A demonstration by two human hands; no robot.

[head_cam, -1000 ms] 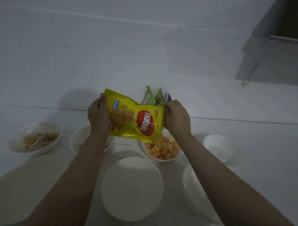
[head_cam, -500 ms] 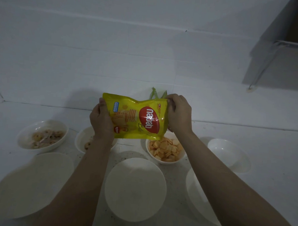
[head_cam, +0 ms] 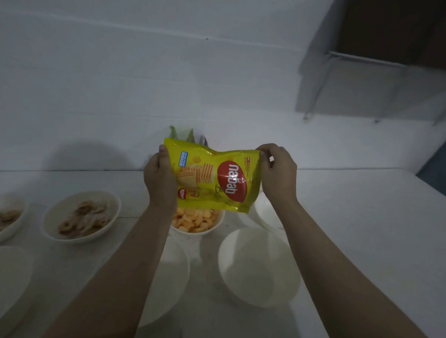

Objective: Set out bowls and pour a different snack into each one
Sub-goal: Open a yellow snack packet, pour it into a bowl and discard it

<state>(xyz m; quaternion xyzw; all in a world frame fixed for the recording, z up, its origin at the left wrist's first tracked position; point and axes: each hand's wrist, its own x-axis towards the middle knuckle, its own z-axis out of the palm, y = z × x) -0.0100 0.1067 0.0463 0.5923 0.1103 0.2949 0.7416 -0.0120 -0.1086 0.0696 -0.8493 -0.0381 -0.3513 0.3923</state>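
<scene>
Yellow snack pouch (head_cam: 211, 174) held sideways in the air over the white counter (head_cam: 367, 211), directly above the bowl of orange crackers (head_cam: 196, 222) and clear of it. Left hand (head_cam: 161, 179) wrapped round the pouch's bottom end, thumb on the printed face. Right hand (head_cam: 277, 174) now at the sealed top edge, thumb and forefinger pinching the upper corner; a second ago gripping lower along that same edge with a fuller fist. Pinch moved up to the corner in that interval, with the top edge puckered between the two hands. Pouch not visibly torn: no opening, no contents showing. Judged as the start of tearing or pulling the seal apart, not yet pouring. View also swung rightward since the earlier frames, so bowls sit further left in frame; no sign of bowls themselves displaced. Bowl of pale ring-shaped snacks (head_cam: 82, 218) and another partly filled bowl at the left edge (head_cam: 1, 220) already served, as is the cracker bowl. Empty bowl (head_cam: 257, 266) near the right forearm, unfilled and the likely target for this pouch; another empty bowl (head_cam: 172, 273) partly hidden by the left forearm. Green packets (head_cam: 181, 134) standing behind the pouch against the wall, apparently unopened, though mostly hidden. Task roughly midway by this evidence. Risk noted: sudden seal failure over the cracker bowl could mix two snacks.
</scene>
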